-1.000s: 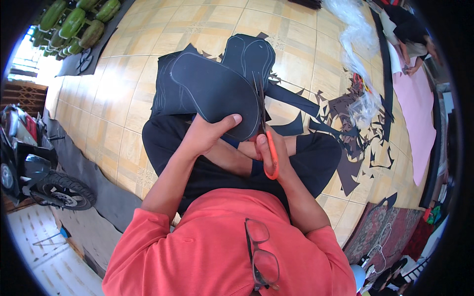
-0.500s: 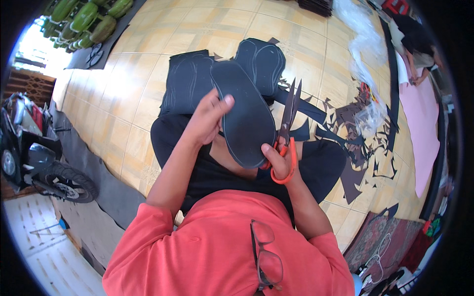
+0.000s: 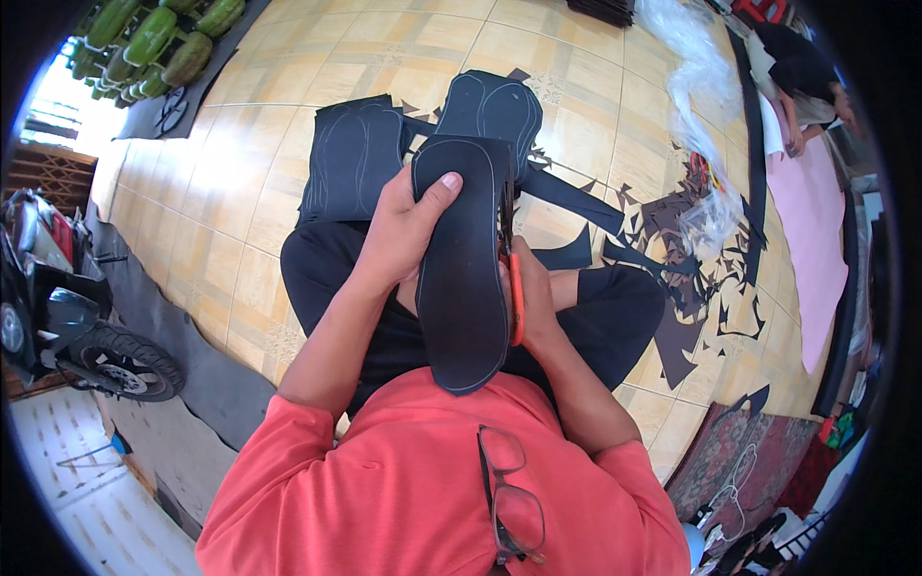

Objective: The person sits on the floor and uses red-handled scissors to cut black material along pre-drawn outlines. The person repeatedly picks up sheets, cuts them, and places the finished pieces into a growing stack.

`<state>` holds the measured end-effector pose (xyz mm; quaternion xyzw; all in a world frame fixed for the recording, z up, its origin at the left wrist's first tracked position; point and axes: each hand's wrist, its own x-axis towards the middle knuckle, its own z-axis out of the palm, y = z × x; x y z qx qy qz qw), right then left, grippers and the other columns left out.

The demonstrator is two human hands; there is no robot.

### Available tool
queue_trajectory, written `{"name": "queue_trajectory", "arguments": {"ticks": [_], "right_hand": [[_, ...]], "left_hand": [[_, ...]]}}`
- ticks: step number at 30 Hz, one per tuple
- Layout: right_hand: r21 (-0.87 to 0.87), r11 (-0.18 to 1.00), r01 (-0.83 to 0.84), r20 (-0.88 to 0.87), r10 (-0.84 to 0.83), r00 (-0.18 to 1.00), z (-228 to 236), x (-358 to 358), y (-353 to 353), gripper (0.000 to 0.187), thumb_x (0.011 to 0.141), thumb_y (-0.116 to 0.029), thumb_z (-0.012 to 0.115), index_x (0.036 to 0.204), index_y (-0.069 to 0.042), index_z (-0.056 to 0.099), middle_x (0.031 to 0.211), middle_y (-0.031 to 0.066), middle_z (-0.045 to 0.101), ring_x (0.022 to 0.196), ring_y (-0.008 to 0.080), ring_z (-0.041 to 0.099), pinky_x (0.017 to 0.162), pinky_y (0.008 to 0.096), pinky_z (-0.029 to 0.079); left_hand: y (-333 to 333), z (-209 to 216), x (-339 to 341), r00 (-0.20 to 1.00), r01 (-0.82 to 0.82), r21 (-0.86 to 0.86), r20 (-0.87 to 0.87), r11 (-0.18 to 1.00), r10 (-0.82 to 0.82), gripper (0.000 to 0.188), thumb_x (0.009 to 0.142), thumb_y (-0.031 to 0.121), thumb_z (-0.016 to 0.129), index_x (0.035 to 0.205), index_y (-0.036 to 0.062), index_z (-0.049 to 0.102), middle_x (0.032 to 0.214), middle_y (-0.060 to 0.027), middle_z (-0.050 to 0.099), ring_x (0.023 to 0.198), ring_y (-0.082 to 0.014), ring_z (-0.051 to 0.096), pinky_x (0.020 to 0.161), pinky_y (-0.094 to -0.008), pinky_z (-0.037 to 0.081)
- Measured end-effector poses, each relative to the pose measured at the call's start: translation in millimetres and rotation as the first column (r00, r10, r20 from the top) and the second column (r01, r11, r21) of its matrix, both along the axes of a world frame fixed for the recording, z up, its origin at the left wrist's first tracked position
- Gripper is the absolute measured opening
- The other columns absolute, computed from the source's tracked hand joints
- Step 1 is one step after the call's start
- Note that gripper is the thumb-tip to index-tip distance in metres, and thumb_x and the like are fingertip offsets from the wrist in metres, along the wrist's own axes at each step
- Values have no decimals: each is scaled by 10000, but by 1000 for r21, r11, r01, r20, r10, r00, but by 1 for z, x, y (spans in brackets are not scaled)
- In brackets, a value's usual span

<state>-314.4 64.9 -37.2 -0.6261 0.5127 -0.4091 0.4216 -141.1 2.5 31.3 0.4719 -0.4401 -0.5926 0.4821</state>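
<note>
My left hand (image 3: pixel 408 226) is closed around the left edge of a black shoe-sole piece (image 3: pixel 461 278), its thumb lying flat on top. A pale line runs round the piece close to its border, and the far right corner is still square. My right hand (image 3: pixel 534 286) grips the orange handles of a pair of scissors (image 3: pixel 516 300). Their dark blades lie along the right edge of the sole piece, partly hidden by it. Just beyond sit a black stack of sheets (image 3: pixel 353 158) and a black stack of sole-shaped pieces (image 3: pixel 490 115), both marked with pale outlines.
Dark offcuts (image 3: pixel 677 226) litter the tiled floor at the right, beside crumpled clear plastic (image 3: pixel 706 86). A pink sheet (image 3: pixel 810 240) lies farther right, near another person's hand (image 3: pixel 795 142). A motorcycle (image 3: pixel 96 331) stands at the left; green gas cylinders (image 3: pixel 149 43) fill the far left.
The sole piece has come nearer my chest and stands straighter, its square corner now showing. The scissors have swung from pointing away beside it to lying along its right edge.
</note>
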Motion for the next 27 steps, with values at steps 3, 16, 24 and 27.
{"name": "queue_trajectory", "arguments": {"ticks": [3,16,24,27], "right_hand": [[46,999,-2,16,1,1000,7,1,-2,255,917,-192,581,1008,33,503,858,246,594,834,432,620,724,451,481],[166,985,-44,20,41,999,22,-6,4,318,988,-280,523,863,12,511,653,154,535,622,215,554,589,363,436],[123,992,-22,96,10,995,5,-14,0,454,1002,-396,453,823,11,546,548,50,465,489,115,451,493,285,376],[196,976,-94,105,74,992,7,-25,3,499,1012,-437,410,836,6,559,506,8,441,418,86,421,428,244,340]], "left_hand": [[2,-3,-4,997,16,-41,76,999,-12,283,966,170,581,1146,-48,582,1001,-82,658,876,-119,609,773,-273,508],[-5,-1,5,983,106,69,142,992,-115,283,951,188,586,1123,-36,594,951,-57,662,823,-98,610,738,-266,509],[-4,0,4,956,214,183,164,960,-244,293,916,185,635,1114,-29,607,927,-59,671,768,-97,629,656,-251,526],[-9,-2,10,955,265,277,59,924,-292,284,907,193,644,1087,-27,628,902,-56,673,753,-103,635,648,-255,530]]}}
